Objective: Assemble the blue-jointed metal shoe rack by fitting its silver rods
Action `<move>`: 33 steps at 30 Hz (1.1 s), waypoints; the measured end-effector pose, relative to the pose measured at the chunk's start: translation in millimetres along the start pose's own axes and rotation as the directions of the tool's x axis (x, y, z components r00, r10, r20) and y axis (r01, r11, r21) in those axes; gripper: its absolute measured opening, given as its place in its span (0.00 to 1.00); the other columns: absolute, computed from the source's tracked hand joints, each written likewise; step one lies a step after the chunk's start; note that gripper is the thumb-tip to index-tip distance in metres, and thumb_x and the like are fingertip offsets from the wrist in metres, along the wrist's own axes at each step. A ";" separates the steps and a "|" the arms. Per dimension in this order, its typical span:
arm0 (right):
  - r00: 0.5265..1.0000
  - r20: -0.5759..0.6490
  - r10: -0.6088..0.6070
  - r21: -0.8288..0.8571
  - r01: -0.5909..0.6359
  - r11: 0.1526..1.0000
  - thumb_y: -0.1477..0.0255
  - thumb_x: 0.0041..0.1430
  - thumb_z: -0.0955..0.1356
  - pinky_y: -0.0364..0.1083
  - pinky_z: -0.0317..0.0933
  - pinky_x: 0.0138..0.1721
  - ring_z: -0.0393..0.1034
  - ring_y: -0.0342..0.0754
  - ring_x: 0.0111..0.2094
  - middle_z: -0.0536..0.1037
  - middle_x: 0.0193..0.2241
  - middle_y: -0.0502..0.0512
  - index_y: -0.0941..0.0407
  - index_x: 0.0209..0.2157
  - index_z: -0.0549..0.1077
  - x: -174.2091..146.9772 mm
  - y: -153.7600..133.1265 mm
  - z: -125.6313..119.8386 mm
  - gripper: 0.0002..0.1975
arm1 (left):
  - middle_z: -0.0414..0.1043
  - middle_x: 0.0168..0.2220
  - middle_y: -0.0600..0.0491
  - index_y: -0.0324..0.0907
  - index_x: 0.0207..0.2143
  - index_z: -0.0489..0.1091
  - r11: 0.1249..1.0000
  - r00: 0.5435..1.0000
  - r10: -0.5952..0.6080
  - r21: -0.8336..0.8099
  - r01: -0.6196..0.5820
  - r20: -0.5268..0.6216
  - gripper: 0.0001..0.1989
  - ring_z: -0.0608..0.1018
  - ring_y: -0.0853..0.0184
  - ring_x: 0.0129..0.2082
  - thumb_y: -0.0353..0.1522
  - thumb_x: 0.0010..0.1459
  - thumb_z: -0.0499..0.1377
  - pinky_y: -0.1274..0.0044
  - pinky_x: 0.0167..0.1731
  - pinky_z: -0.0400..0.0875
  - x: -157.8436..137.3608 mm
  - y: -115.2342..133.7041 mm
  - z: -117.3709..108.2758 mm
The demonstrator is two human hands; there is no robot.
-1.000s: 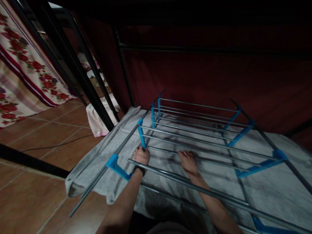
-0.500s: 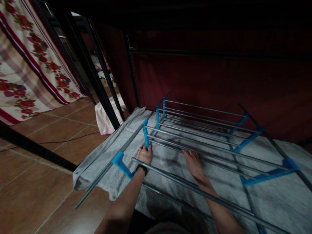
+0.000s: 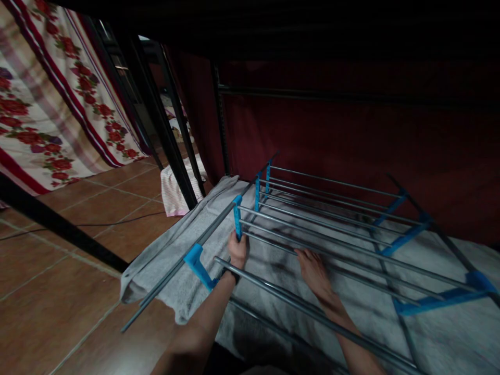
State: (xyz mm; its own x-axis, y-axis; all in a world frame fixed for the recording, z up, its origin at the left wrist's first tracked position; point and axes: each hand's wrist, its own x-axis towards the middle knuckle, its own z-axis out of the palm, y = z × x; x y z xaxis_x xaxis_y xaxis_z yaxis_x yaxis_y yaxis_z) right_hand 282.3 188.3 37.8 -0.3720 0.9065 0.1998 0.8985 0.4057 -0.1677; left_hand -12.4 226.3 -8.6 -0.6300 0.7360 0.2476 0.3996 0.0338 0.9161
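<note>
A rack of grey metal rods (image 3: 312, 225) joined by blue plastic brackets lies over a grey blanket. My left hand (image 3: 237, 251), with a dark band at the wrist, is closed around the lower end of one blue bracket (image 3: 238, 221) on the rack's left side. My right hand (image 3: 313, 270) reaches in under a thicker front rod (image 3: 273, 289). Its fingers bend over the lowest rod (image 3: 269, 242) of the middle section, and their undersides are hidden. Another blue bracket (image 3: 198, 266) sits left of my left wrist.
The grey blanket (image 3: 172, 278) covers the surface below the rack. Black metal posts (image 3: 162, 120) stand at the left, and a dark red cloth (image 3: 332, 135) hangs behind. A floral curtain (image 3: 58, 104) and a striped cloth (image 3: 175, 190) are beyond. A dark cable (image 3: 117, 224) crosses the tiled floor.
My left hand has gone from lying low at the bracket's end to a closed grip around it. My right hand stays at the same rod. The view has shifted slightly.
</note>
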 end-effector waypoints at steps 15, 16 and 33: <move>0.995 -0.078 -0.063 0.001 0.064 0.998 0.74 0.70 0.58 0.51 0.65 0.51 0.73 0.52 0.46 0.79 0.45 0.57 0.52 0.54 0.74 -7.8 4.1 0.1 0.19 | 0.69 0.31 0.51 0.44 0.34 0.65 0.965 0.999 0.048 -0.258 -0.046 0.001 0.18 0.72 0.62 0.35 0.49 0.63 0.52 0.71 0.41 0.71 1.3 4.5 12.8; 0.995 -0.081 -0.064 0.007 0.065 0.998 0.75 0.70 0.58 0.51 0.65 0.51 0.73 0.51 0.46 0.79 0.44 0.57 0.51 0.54 0.74 -7.6 4.2 -0.4 0.19 | 0.69 0.31 0.52 0.44 0.34 0.65 0.967 0.999 0.045 -0.251 -0.042 0.007 0.19 0.72 0.62 0.34 0.50 0.63 0.52 0.71 0.41 0.70 1.3 5.6 12.3; 0.991 -0.118 -0.068 -0.017 0.066 0.998 0.75 0.71 0.57 0.52 0.65 0.52 0.74 0.52 0.46 0.80 0.46 0.57 0.51 0.52 0.75 -7.4 -1.1 -5.5 0.19 | 0.67 0.30 0.51 0.46 0.33 0.62 0.982 0.999 0.007 -0.186 -0.014 -0.037 0.20 0.73 0.60 0.33 0.52 0.65 0.47 0.68 0.42 0.71 -4.5 19.7 12.5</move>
State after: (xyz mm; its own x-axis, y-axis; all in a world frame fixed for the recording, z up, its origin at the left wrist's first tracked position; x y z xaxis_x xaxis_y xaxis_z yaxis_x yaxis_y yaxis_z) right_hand 285.3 180.4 41.8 -0.4020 0.8567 0.3231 0.8756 0.4629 -0.1378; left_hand 6.6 232.1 4.4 -0.6515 0.7107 0.2654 0.2770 -0.1029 0.9553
